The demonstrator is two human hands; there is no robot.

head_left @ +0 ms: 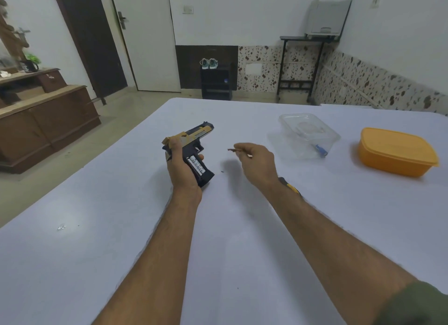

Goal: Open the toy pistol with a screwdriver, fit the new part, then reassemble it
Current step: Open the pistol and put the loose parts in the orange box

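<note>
Gold-topped toy pistol (pixel 191 150) (batteries showing, apparently) points up-right, away.

A dark navy and tan-gold plastic toy pistol (pixel 191 145) shows a white battery with dark print in its open black grip. A small reddish-brown flat piece (pixel 234 150) shows right of it. Under both spreads a plain pale lavender-white tabletop (pixel 121 227). Far right sits a clear colourless plastic tub (pixel 309 135) with a blue item inside, and beside it an orange lidded plastic box (pixel 397 151). A yellow-and-black tool handle (pixel 291 186) peeks out near the right forearm. An olive-green sleeve (pixel 417 305) fills the near right corner. The far wall's lower band is cream tile speckled with brown blotches (pixel 303 60).
</note>
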